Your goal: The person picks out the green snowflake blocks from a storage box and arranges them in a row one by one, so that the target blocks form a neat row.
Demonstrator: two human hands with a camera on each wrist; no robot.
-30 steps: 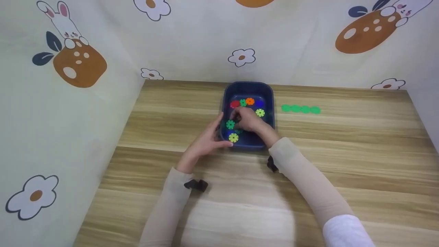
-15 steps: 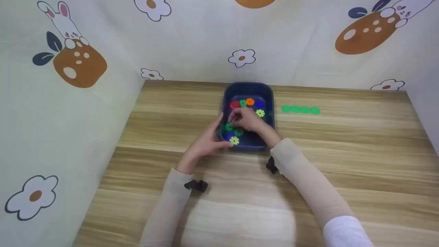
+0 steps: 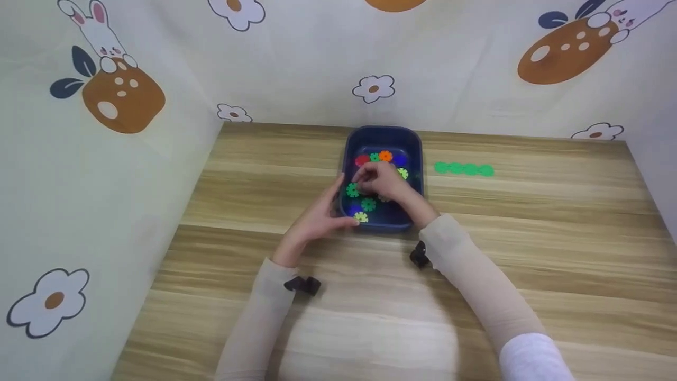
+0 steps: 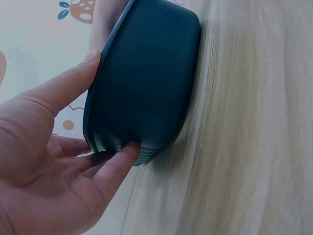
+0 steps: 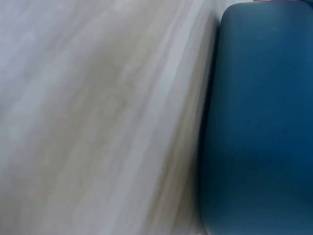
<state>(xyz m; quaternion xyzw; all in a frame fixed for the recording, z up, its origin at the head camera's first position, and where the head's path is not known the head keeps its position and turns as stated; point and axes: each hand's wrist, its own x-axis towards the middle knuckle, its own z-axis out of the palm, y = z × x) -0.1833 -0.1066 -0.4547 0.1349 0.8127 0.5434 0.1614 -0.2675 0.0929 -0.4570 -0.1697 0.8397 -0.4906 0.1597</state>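
Note:
A dark blue plastic tub holds several notched snowflake discs in different colours. My left hand grips its near left corner, thumb at the front rim and fingers along the left side; the left wrist view shows the fingertips against the outer wall. Inside the tub, my right hand has its fingers curled and pinches a green snowflake disc at the fingertips. Below it lie another green disc and a yellow disc. The right wrist view shows only the tub's outer wall and table.
Right of the tub, several green discs joined in a row lie on the wooden table. At the tub's far end are a red disc, an orange disc and a blue one. A patterned cloth stands behind.
My right hand has shifted slightly within the tub, and the green disc at its fingertips moved with it. The second green disc below is now uncovered. My left hand stays in place.

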